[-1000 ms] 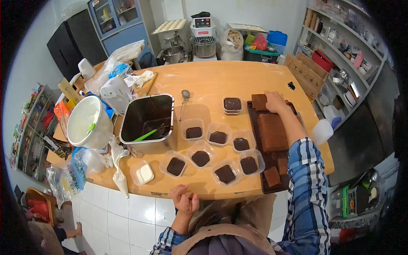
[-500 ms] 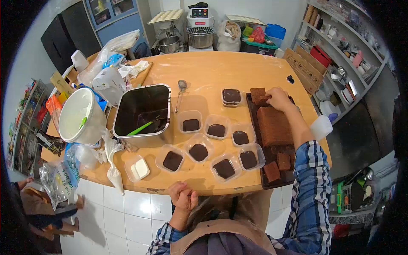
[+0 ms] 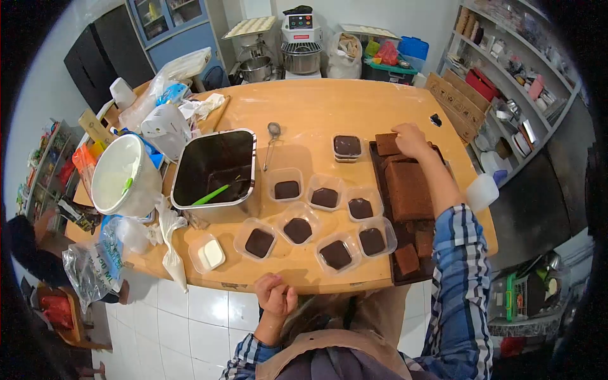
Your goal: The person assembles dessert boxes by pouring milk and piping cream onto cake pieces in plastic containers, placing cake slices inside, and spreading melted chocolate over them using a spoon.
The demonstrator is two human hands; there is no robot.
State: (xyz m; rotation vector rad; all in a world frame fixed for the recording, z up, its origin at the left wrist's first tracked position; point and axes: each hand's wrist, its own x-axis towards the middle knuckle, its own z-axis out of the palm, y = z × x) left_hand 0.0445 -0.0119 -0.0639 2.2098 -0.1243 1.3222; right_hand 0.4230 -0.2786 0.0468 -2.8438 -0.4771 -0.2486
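My right hand [image 3: 411, 140] is over the far end of a dark baking tray [image 3: 400, 273], its index finger stretched left beside a small chocolate cake piece [image 3: 387, 144]. Nothing shows in its grasp, though the undersides of the fingers are hidden. On the same tray lie a large chocolate cake block [image 3: 410, 190] and smaller cut pieces [image 3: 406, 258] at the near end. Curled loosely at the table's front edge, my left hand [image 3: 275, 294] holds nothing I can see. Several clear plastic tubs [image 3: 335, 251] with dark chocolate bottoms stand between the hands. Behind them is a layered, filled tub [image 3: 347, 147].
A deep metal pan [image 3: 253, 158] holds chocolate and a green spatula [image 3: 211, 194]. To its left are a white bucket [image 3: 104, 183], a hand mixer [image 3: 166, 130] and a piping bag [image 3: 172, 256]. A small strainer [image 3: 272, 136] lies behind the tubs. Another person [image 3: 38, 253] is at far left.
My right hand has moved slightly up and away from the cake pieces; the piece by its fingers now lies flatter on the tray. My left hand stays put. The person at left has shifted.
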